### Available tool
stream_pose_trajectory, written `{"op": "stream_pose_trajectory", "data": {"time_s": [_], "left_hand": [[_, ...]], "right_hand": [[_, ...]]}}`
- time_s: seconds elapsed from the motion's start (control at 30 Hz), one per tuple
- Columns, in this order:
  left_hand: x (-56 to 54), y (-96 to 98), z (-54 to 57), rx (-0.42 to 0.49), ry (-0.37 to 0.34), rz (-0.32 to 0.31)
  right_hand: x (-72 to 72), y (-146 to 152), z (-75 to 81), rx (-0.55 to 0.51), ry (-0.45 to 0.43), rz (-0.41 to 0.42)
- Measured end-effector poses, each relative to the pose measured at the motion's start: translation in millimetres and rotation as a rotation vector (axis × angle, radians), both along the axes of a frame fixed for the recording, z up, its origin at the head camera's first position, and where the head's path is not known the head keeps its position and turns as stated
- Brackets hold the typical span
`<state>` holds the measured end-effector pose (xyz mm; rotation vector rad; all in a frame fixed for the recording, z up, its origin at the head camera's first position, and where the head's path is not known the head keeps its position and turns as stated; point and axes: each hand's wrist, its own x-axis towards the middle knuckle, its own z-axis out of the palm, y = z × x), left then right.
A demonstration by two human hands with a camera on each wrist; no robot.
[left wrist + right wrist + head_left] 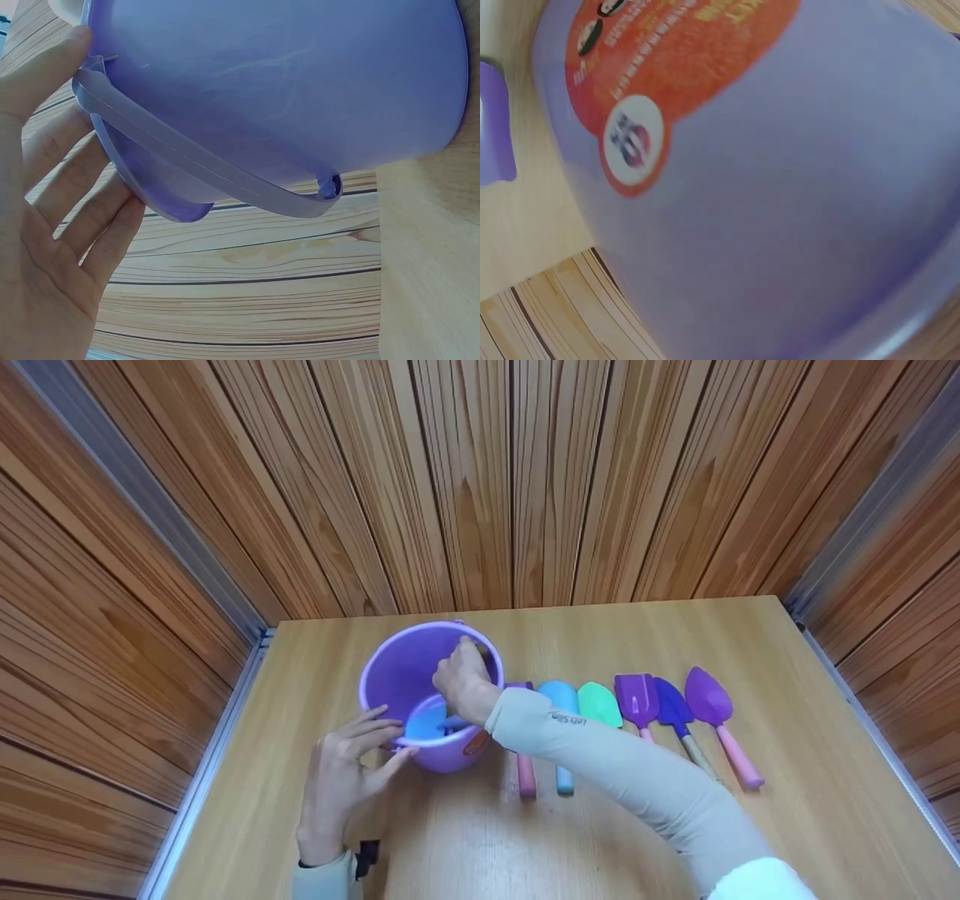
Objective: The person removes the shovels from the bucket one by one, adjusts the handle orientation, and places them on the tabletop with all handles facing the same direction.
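Observation:
A purple bucket (390, 675) stands tilted toward me on the table. My left hand (349, 761) holds its near left rim, fingers over the edge and thumb at the front, beside the hinge of the handle (202, 161). Inside the bucket's mouth is my right hand (465, 679), its fingers curled round a tool with a brown handle end (482, 649); the rest of that tool is mostly hidden. A light blue scoop (425, 724) lies in the bucket. In the right wrist view the bucket's side with an orange label (682, 60) blocks the right hand.
Right of the bucket lies a row of toy shovels: a pink-handled one (526, 776), a light blue one (559, 697), a green one (598, 703), a purple square one (636, 697), a dark blue one (673, 705) and a purple pointed one (709, 697). Wood-patterned walls enclose the table.

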<state>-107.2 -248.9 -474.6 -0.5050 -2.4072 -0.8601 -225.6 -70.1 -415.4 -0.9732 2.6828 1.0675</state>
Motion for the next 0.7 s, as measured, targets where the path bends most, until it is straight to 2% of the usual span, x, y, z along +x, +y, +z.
{"op": "stream_pose_trajectory", "data": {"time_s": [0.17, 0.27, 0.5, 0.7], "left_hand": [[-2.0, -0.3, -0.6, 0.006, 0.016, -0.010], [-2.0, -0.3, -1.0, 0.010, 0.015, -0.008], [-1.8, -0.2, -2.3, 0.014, 0.014, -0.005], [-0.1, -1.3, -0.6, 0.018, -0.018, 0.003]], "right_hand": [[5.2, 1.9, 10.8, 0.041, 0.091, 0.035], [7.9, 5.5, 18.3, 0.029, 0.141, 0.053], [8.9, 21.9, 36.7, -0.125, 0.199, 0.026], [8.7, 44.2, 47.1, -0.308, 0.144, -0.046]]}}
